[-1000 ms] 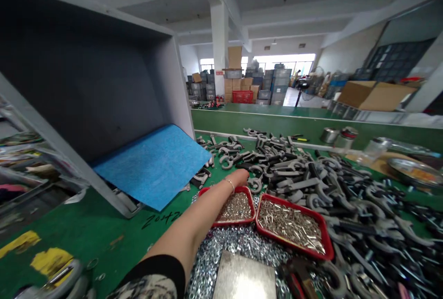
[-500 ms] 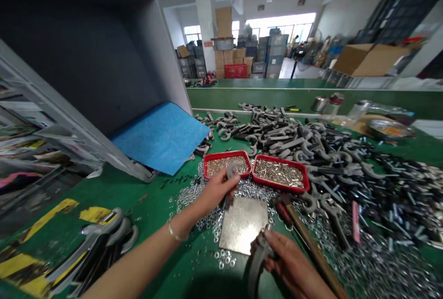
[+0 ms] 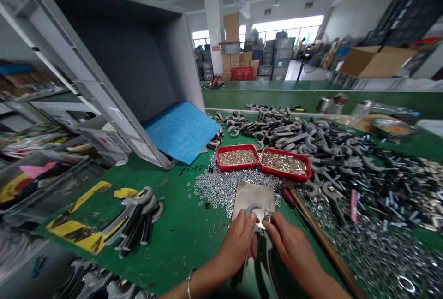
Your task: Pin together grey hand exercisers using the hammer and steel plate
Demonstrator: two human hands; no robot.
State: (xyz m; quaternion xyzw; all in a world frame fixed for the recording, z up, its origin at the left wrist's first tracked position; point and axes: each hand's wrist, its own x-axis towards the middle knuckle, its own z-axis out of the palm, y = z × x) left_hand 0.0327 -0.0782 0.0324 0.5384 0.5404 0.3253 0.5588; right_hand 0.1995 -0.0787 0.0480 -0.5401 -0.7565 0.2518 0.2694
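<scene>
My left hand (image 3: 238,234) is closed round a grey tool part with a curved hook jaw (image 3: 255,207), over the near edge of a bare metal plate (image 3: 254,193). Close beside it, my right hand (image 3: 294,239) pinches a small ribbed metal piece (image 3: 267,216). A second tool arm (image 3: 272,262) runs down from between the hands, partly hidden by them; which hand steadies it I cannot tell. Beyond the plate, two red trays hold small metal bits: the left tray (image 3: 238,167) fine ones, the right tray (image 3: 285,176) short pins.
Loose small rings (image 3: 221,188) surround the plate. A wooden-handled hammer (image 3: 318,239) lies on the right, near a pink strip (image 3: 353,206). Grey hook-jawed parts (image 3: 294,135) pile up behind. Several hooked tools (image 3: 138,218) lie left, below a grey crate (image 3: 194,68) with a blue sheet (image 3: 183,133).
My left hand has come back from the left red tray to the plate's near edge. My right hand has moved up beside it. The view has shifted leftward.
</scene>
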